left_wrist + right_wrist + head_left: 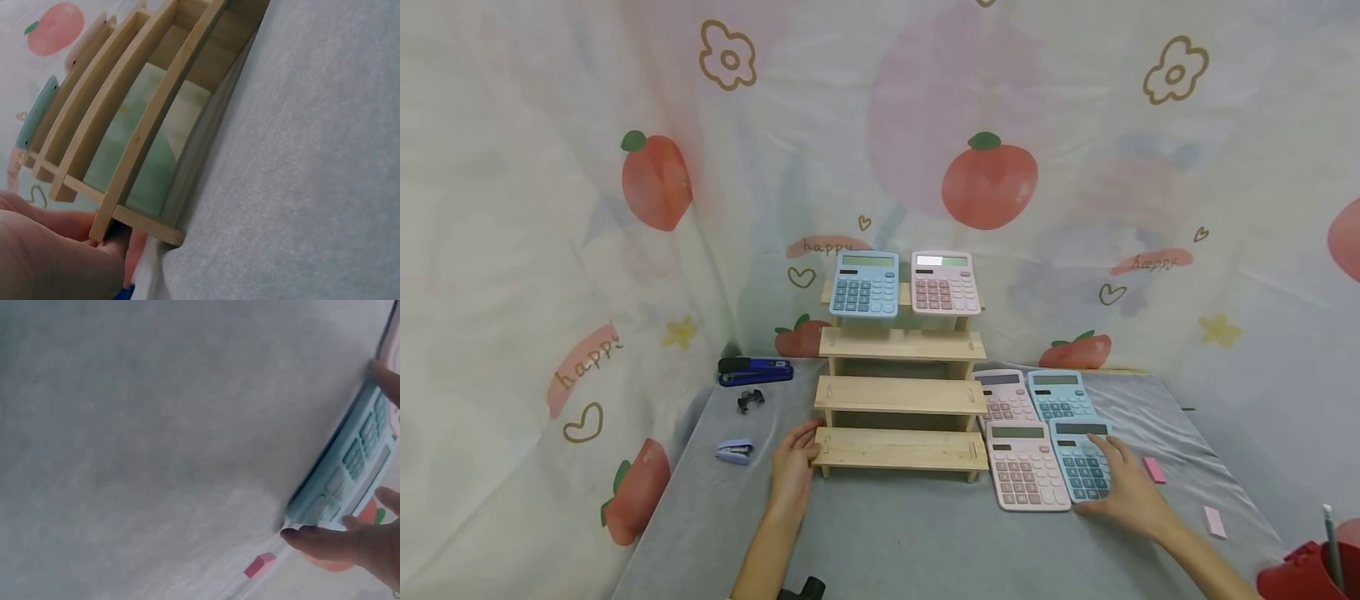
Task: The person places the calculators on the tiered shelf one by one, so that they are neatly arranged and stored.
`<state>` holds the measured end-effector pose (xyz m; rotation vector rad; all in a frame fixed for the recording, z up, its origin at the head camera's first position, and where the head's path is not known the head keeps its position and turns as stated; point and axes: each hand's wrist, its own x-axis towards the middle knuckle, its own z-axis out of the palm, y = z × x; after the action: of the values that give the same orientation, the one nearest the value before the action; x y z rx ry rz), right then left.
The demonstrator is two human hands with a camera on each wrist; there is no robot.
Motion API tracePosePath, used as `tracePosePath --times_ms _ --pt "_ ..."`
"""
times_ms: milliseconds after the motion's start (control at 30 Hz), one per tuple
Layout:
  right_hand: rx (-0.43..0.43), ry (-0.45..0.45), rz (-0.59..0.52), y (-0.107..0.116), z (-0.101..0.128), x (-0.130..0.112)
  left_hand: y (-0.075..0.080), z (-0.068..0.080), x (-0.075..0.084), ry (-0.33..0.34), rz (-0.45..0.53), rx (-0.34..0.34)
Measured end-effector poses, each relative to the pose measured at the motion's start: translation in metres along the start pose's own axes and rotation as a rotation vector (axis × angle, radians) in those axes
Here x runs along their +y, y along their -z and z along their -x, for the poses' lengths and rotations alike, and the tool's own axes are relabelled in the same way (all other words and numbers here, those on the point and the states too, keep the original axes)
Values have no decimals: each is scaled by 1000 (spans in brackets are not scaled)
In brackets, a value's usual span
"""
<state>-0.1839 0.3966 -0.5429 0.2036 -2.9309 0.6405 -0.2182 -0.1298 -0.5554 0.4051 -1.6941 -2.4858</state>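
Note:
A stepped wooden display rack (901,448) stands on the table. My left hand (793,471) pinches the left end of its lowest step; in the left wrist view the thumb and fingers (56,250) close around that board. Beside the rack's right side, two pink and two blue calculators lie in two rows. My right hand (1126,492) spans the front blue calculator (1084,471), thumb at its near edge and fingers along its right side. In the right wrist view this blue calculator (344,469) lies between thumb and fingers. Touching it on the left is the front pink calculator (1026,475).
A blue calculator (865,283) and a pink calculator (944,283) lean on the rack's top step. Left of the rack lie a dark blue stapler (756,372), black clips (750,401) and a small lilac stapler (734,451). Pink erasers (1154,470) and a red pencil holder (1296,573) are at right.

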Motion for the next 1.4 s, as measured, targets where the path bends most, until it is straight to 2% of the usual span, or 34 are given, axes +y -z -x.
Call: tracePosePath --times_ms 333,533,867,1100,1400 --pt "26 48 4 -7 -5 8 0 0 1 -2 0 -6" --pt "51 26 -29 -9 -4 7 -2 -1 0 -9 -1 -10" --pt "149 0 -105 -6 -1 8 -2 2 3 0 -7 -10" --pt "190 17 -93 11 -6 -11 -1 1 4 -10 4 -6" --pt "200 89 -104 30 -15 -56 -1 -2 2 -21 11 -14"
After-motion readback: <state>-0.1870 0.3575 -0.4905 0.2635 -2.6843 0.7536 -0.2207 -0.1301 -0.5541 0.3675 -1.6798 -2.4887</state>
